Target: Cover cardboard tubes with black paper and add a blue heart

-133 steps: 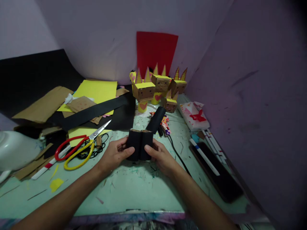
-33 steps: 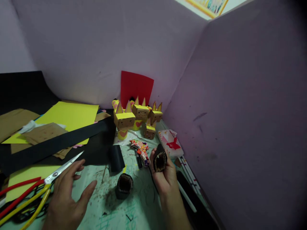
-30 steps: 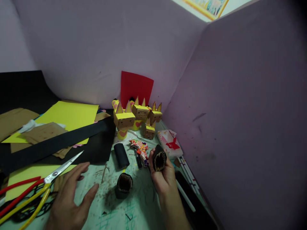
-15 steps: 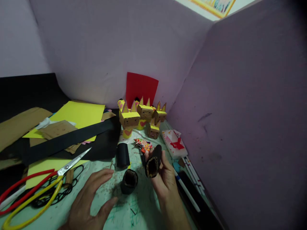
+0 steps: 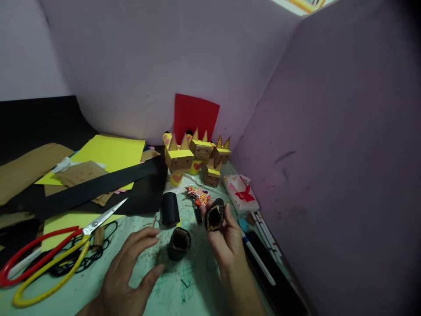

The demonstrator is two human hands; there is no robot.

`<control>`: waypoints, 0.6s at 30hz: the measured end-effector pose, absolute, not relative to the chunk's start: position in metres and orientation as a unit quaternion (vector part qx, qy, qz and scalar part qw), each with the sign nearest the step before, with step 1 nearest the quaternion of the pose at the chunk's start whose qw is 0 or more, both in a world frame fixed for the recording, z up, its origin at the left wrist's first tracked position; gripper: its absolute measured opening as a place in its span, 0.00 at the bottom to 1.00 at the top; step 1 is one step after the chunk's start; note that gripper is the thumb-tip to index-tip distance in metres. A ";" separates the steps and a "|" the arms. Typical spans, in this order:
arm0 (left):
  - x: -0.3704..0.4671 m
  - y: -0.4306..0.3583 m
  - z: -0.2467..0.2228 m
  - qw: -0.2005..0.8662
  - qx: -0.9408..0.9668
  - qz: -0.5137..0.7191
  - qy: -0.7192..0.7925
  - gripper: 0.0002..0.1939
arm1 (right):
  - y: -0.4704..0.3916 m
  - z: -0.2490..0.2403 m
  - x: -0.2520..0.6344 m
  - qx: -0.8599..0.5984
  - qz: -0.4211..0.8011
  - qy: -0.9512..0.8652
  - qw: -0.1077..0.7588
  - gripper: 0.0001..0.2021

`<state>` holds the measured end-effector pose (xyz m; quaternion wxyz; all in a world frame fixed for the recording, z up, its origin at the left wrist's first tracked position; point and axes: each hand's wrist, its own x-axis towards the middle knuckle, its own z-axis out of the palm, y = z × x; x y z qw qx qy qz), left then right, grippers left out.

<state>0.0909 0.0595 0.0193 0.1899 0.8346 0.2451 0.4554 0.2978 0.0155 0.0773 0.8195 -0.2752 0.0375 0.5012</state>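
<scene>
My right hand (image 5: 226, 237) is closed round a black paper-covered cardboard tube (image 5: 215, 215), its hollow brown end facing me. My left hand (image 5: 131, 267) hovers low over the table with fingers and thumb apart, holding nothing. Between the two hands a second black tube (image 5: 179, 245) stands upright, open end up. Just behind it is another black tube (image 5: 170, 210). To the left of my left hand lie large scissors (image 5: 86, 230) with one red and one yellow handle, blades pointing away to the right.
Small cardboard figures with horns (image 5: 179, 160) stand at the back before a red sheet (image 5: 196, 115). At left are yellow paper (image 5: 115, 151), a black strip (image 5: 95, 186) and black cord (image 5: 82, 263). A white box (image 5: 241, 193) and marker (image 5: 259, 259) sit along the right wall.
The tube in my right hand has turned so its open end points more toward me. The view has shifted slightly, moving everything a little in the picture. My left hand stays spread.
</scene>
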 end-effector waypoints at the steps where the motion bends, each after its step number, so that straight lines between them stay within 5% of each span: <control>1: 0.091 0.059 0.020 0.193 0.833 0.455 0.247 0.16 | 0.016 0.078 0.297 -0.276 0.498 0.042 0.821 0.07; 7: 0.092 0.055 0.024 0.267 0.803 0.466 0.260 0.16 | 0.012 0.075 0.287 -0.323 0.426 0.023 0.845 0.09; 13: 0.083 0.058 0.037 0.531 0.675 0.431 0.275 0.05 | -0.002 0.074 0.256 -0.356 0.274 -0.163 0.878 0.28; 18: 0.086 0.057 0.057 0.742 0.482 0.326 0.333 0.22 | -0.004 0.070 0.220 -0.374 0.233 -0.238 0.866 0.29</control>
